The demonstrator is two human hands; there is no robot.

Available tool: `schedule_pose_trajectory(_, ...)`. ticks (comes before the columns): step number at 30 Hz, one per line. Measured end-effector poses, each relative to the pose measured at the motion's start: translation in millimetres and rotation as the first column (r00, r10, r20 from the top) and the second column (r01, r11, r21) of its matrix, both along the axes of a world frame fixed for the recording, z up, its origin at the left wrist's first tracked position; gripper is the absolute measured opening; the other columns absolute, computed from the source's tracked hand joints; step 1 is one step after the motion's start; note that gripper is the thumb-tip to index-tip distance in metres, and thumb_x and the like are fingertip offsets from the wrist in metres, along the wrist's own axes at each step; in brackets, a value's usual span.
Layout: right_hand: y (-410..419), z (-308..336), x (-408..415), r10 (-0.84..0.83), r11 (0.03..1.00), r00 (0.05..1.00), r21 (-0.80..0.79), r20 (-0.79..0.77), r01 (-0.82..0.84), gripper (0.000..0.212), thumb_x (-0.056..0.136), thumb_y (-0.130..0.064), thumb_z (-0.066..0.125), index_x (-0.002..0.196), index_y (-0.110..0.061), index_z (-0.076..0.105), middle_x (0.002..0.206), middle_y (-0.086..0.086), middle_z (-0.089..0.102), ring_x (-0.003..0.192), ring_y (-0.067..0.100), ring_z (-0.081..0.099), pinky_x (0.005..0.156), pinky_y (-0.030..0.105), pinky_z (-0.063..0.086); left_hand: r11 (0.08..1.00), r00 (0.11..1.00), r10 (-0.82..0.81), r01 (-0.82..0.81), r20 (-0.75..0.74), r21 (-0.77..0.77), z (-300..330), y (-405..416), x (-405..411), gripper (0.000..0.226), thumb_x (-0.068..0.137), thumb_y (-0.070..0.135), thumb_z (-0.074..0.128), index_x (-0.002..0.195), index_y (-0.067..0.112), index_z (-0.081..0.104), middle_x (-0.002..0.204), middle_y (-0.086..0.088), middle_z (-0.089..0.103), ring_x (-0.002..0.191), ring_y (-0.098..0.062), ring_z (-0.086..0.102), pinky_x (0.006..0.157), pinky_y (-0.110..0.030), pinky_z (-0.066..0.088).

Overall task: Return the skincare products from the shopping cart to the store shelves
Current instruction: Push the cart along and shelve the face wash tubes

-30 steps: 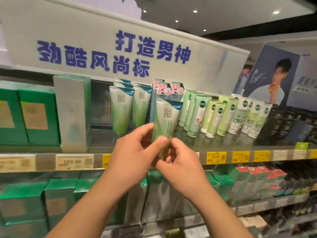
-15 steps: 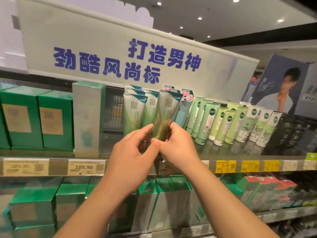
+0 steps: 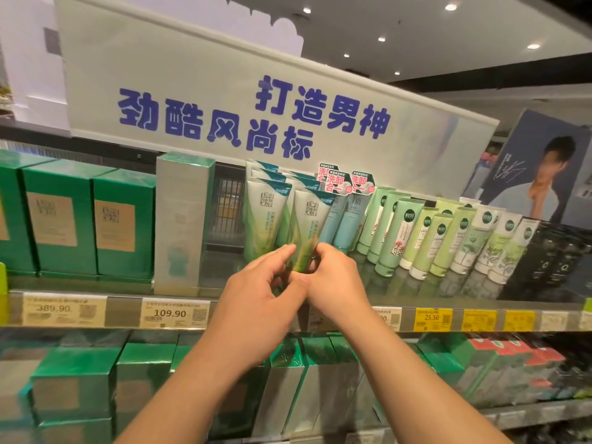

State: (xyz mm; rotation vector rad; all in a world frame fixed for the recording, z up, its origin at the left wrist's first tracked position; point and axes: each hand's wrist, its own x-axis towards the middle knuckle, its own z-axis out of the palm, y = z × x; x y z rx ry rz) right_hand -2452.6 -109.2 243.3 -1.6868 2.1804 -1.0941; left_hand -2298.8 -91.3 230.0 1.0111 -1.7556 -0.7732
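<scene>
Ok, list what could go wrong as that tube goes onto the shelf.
1. The held tube, gripped at its base by the left hand and right hand, stands on a narrow cap end and could tip once released.
2. It is close against the matching tube, which a nudge might topple.
3. The blue tubes right behind could be pushed back or knocked over.

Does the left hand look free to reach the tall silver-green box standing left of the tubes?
Probably not yet: the left hand and right hand both pinch the green tube. The silver-green box itself stands unobstructed at the shelf front.
</scene>
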Motion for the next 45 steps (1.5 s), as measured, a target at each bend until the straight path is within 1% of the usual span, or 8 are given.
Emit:
schedule_pose_trajectory(8,-2,-5,3,-0.006,1.000,0.999,-0.021,-0.034,0.006,0.033,0.076,-0.045,0.081,0.096,-0.028,0.062,0.080,-0.007,0.068,0.082,0.021,0.067,0.076,0.045,0.059,0.999,0.997,-0.049,0.050,0.053,-0.019,1,-3,2,0.055,0.096,0.043,0.061,0.149,0.043,0.048,0.154,0.024,0.045,0.133,0.004,0.048,0.117,-0.029,0.040)
schedule_pose_trajectory(14,0,-2,3,0.017,1.000,0.999,-0.008,-0.038,-0.017,0.035,0.077,-0.046,0.082,0.100,-0.028,0.062,0.081,-0.008,0.068,0.083,0.020,0.067,0.076,0.044,0.059,0.998,0.996,-0.067,0.068,0.054,-0.013,2,-2,5,0.056,0.094,0.043,0.062,0.149,0.044,0.048,0.143,0.019,0.054,0.124,0.004,0.053,0.108,-0.024,0.044)
schedule_pose_trajectory(20,8,3,-1,0.099,0.995,0.994,-0.006,0.052,-0.099,0.040,0.079,-0.037,0.086,0.107,-0.033,0.058,0.074,-0.014,0.063,0.064,-0.005,0.058,0.056,0.014,0.041,0.997,0.997,-0.080,0.081,0.007,-0.018,1,1,12,0.065,0.083,0.053,0.067,0.145,0.047,0.050,0.129,0.022,0.057,0.114,0.007,0.055,0.096,-0.019,0.043)
schedule_pose_trajectory(25,17,-2,-7,0.046,0.997,0.998,-0.069,0.051,-0.042,0.066,0.085,-0.048,0.080,0.138,-0.026,0.048,0.109,-0.009,0.061,0.099,0.011,0.059,0.087,0.029,0.049,0.993,0.993,-0.114,0.113,-0.028,-0.043,-3,5,17,0.076,0.070,0.074,0.062,0.142,0.054,0.051,0.136,0.026,0.057,0.118,0.015,0.052,0.099,-0.019,0.045)
schedule_pose_trajectory(34,76,-32,-23,-0.013,0.853,0.996,-0.518,0.087,0.057,0.024,0.092,-0.040,0.066,0.115,-0.035,0.062,0.114,-0.013,0.064,0.111,0.004,0.062,0.098,0.027,0.051,0.956,0.921,-0.288,0.293,-0.261,-0.019,-16,28,-1,0.067,0.066,0.066,0.072,0.130,0.052,0.063,0.128,0.025,0.067,0.118,0.009,0.061,0.102,-0.029,0.053)
schedule_pose_trajectory(37,103,-48,-29,-0.038,0.841,0.983,-0.526,0.179,0.128,0.022,0.090,-0.046,0.062,0.112,-0.040,0.062,0.114,-0.010,0.066,0.110,0.010,0.065,0.094,0.034,0.055,0.908,0.865,-0.398,0.418,-0.306,0.002,-23,38,-20,0.067,0.066,0.060,0.074,0.131,0.044,0.065,0.128,0.022,0.068,0.120,0.004,0.063,0.102,-0.030,0.054)
schedule_pose_trajectory(40,130,-61,-40,-0.078,0.826,0.954,-0.518,0.288,0.224,0.023,0.092,-0.035,0.066,0.113,-0.028,0.066,0.110,-0.007,0.069,0.106,0.008,0.067,0.090,0.024,0.053,0.846,0.809,-0.505,0.534,-0.300,0.016,-33,45,-41,0.068,0.067,0.058,0.075,0.132,0.043,0.064,0.127,0.021,0.069,0.120,0.000,0.064,0.102,-0.034,0.053)
schedule_pose_trajectory(45,183,-84,-59,-0.173,0.818,0.857,-0.414,0.485,0.399,0.017,0.098,-0.014,0.068,0.112,-0.023,0.065,0.105,-0.001,0.070,0.091,0.002,0.066,0.076,0.013,0.051,0.706,0.693,-0.657,0.704,-0.297,0.081,-52,66,-81,0.068,0.063,0.058,0.075,0.129,0.046,0.062,0.126,0.026,0.068,0.117,0.001,0.065,0.090,-0.013,0.051)
